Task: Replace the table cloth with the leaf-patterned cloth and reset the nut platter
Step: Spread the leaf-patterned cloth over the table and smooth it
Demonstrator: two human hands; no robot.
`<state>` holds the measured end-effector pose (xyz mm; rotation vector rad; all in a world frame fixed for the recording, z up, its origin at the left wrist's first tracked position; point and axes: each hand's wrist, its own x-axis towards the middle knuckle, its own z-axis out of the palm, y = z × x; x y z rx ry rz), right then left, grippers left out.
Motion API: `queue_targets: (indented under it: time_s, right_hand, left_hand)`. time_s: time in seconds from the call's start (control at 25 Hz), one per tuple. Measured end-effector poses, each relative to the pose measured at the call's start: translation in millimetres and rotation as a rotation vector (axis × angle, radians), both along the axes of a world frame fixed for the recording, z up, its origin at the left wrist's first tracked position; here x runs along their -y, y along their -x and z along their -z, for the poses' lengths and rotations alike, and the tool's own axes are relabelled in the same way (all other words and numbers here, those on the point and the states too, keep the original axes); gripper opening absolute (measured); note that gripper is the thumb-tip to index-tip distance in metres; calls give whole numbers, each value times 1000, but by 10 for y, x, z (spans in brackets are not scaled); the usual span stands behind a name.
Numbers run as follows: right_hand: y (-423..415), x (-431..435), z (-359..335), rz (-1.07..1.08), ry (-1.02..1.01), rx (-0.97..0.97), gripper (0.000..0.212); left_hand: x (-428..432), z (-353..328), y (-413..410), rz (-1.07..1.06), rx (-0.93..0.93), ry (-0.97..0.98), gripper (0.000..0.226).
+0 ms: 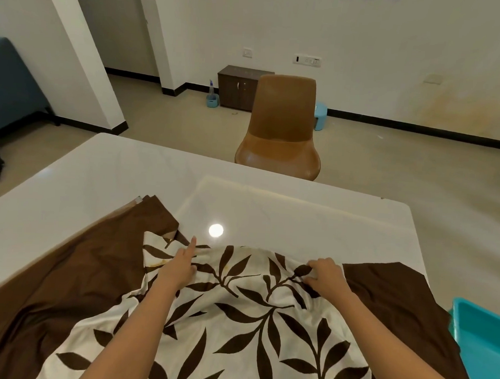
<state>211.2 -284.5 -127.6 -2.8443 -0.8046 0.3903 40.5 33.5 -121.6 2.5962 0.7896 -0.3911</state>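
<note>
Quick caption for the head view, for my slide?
Both hands, left hand and right hand, push the leaf-patterned cloth across a white table.

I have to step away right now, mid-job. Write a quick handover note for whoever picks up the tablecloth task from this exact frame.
Left hand: resting on the far edge of the leaf-patterned cloth, index finger extended, other fingers bunching fabric.
Right hand: fingers closed on the same bunched far edge.
Cloth: covers only the near part of the white table, its brown border spilling left and right; far half still bare.
Teal tray: at the table's near right edge. Nut platter not in view.
Done: old cloth appears off, new cloth on the table.
Left: spread cloth toward the brown chair, smooth it, reset the platter.
</note>
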Motion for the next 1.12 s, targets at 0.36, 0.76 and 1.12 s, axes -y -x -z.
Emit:
queue_targets:
  time_s: [0.36, 0.76, 1.12]
  right_hand:
    - [142, 299, -444, 37, -643, 90, 17]
    - [-28, 159, -624, -37, -273, -103, 27]
    - [-437, -140, -1253, 271, -152, 13, 26]
  left_hand:
    - [-145, -242, 225, -170, 520, -280, 20]
    - [-432, -836, 256, 50, -357, 195, 19]
    - [-475, -1188, -335, -395, 435, 187, 31]
